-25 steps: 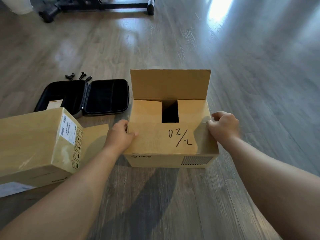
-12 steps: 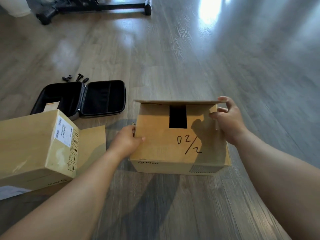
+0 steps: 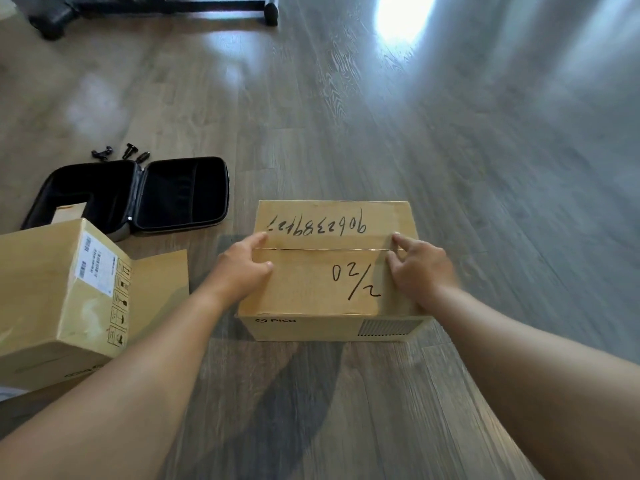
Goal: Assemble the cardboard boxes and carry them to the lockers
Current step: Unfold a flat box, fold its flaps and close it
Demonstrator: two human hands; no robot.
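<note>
Head view: cardboard box [image 3: 329,271] sits on the wood floor [image 3: 450,150], both top flaps down, meeting at a seam. Left hand [image 3: 242,268] and right hand [image 3: 420,268] press flat, fingers extended, at the seam's ends. Second box [image 3: 52,299] lies left.

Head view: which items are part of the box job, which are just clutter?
Job:
- cardboard box, flaps down, left hand and right hand on top
- second box

Lying about:
- open black case
- small black screws
- black stand base
</note>
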